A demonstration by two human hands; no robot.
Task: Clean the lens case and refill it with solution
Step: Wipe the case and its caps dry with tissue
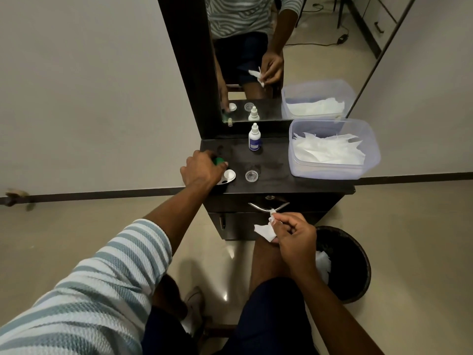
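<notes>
Head view: left hand point(202, 168) curls its fingers round the green part of the lens case point(225, 176) at the bench's point(276, 160) left edge. Right hand point(294, 234) pinches a tissue point(265, 231) below the bench front, above a bin point(355, 262). Beyond both hands stands the solution bottle point(254, 137); 1 clear cap point(251, 175) lies just right of the case.

Setting was a domestic dressing area. A tall dark-framed mirror point(256, 55) stood on a small dark table point(281, 175) with a drawer point(268, 204), against a plain wall. Tiled floor point(76, 226) and a wastebasket point(353, 265) were noted.
</notes>
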